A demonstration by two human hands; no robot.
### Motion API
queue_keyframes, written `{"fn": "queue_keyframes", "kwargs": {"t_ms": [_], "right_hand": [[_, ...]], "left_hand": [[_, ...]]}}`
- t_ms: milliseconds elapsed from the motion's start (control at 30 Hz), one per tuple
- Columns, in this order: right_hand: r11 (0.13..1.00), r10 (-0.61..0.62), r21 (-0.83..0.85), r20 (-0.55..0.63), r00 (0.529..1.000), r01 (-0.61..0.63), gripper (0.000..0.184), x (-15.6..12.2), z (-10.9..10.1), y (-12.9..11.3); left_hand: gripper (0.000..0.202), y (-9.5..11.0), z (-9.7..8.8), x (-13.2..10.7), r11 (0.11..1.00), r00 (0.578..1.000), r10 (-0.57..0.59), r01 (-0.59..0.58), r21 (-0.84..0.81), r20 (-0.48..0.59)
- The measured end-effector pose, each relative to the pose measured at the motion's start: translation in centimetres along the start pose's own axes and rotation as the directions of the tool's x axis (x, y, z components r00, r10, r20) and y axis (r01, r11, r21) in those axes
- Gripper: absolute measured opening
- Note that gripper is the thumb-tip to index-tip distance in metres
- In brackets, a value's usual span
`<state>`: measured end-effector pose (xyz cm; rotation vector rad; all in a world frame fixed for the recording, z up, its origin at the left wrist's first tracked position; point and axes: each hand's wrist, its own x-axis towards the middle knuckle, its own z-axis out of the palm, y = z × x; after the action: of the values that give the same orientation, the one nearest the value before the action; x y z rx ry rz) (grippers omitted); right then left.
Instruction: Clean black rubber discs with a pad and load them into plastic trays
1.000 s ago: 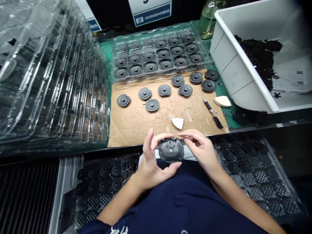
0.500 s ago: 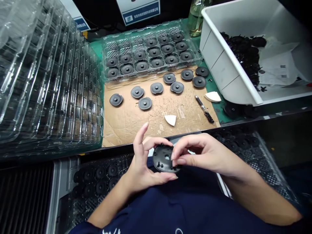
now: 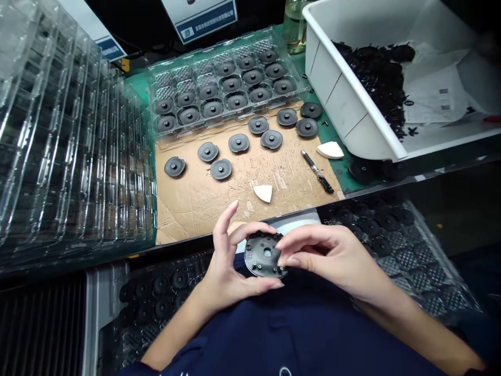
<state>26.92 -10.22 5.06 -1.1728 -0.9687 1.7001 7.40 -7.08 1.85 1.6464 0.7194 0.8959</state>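
Note:
My left hand (image 3: 229, 261) grips a black round plastic disc (image 3: 258, 256) by its edges, between thumb and forefinger. The disc shows a side with small posts and a hole near the middle. At its right edge my right hand (image 3: 317, 250) is closed in a pinch, thumb and forefinger against the disc. Whatever those fingertips hold, if anything, is hidden. Both hands are in front of the table's edge, above my dark blue clothing.
Several grey discs (image 3: 238, 143) lie on a cardboard sheet (image 3: 188, 209) with a pen (image 3: 317, 171) and white wedge-shaped pads (image 3: 263, 193). Behind is a clear tray (image 3: 172, 78) of discs. Stacked clear trays (image 3: 78, 136) stand left, a white bin (image 3: 340, 99) of black parts right. More trays (image 3: 422, 261) lie below.
The view has shifted, so the table things sit farther left. The disc is tilted slightly differently and catches more light. My right wrist has turned a little; its fingertips remain at the disc's right edge.

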Motion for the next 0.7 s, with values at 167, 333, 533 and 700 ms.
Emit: {"fn": "queue_keyframes", "kwargs": {"t_ms": [167, 333, 533, 700], "right_hand": [[0.856, -0.375, -0.439, -0.166, 0.912, 0.272, 0.019, -3.0, -2.4, 1.4], [0.663, -0.536, -0.64, -0.041, 0.843, 0.389, 0.03, -4.1, -3.8, 2.2], [0.793, -0.292, -0.605, -0.276, 0.916, 0.07, 0.029, -2.6, -5.4, 5.9], [0.761, 0.065, -0.418, -0.712, 0.699, -0.497, 0.025, -5.9, -15.5, 13.1]], "left_hand": [[0.105, -0.3, 0.8, 1.0, 0.998, 0.998, 0.056, -0.056, 0.006, -0.007], [0.104, -0.2, 1.9, 1.8, 0.999, 0.999, 0.039, -0.039, 0.014, 0.019], [0.064, 0.1, 2.7, 3.0, 0.94, 0.84, -0.34, 0.317, 0.127, 0.422], [0.042, -0.3, 4.0, 4.3, 0.9, 0.787, -0.418, 0.289, 0.326, 0.455]]}}
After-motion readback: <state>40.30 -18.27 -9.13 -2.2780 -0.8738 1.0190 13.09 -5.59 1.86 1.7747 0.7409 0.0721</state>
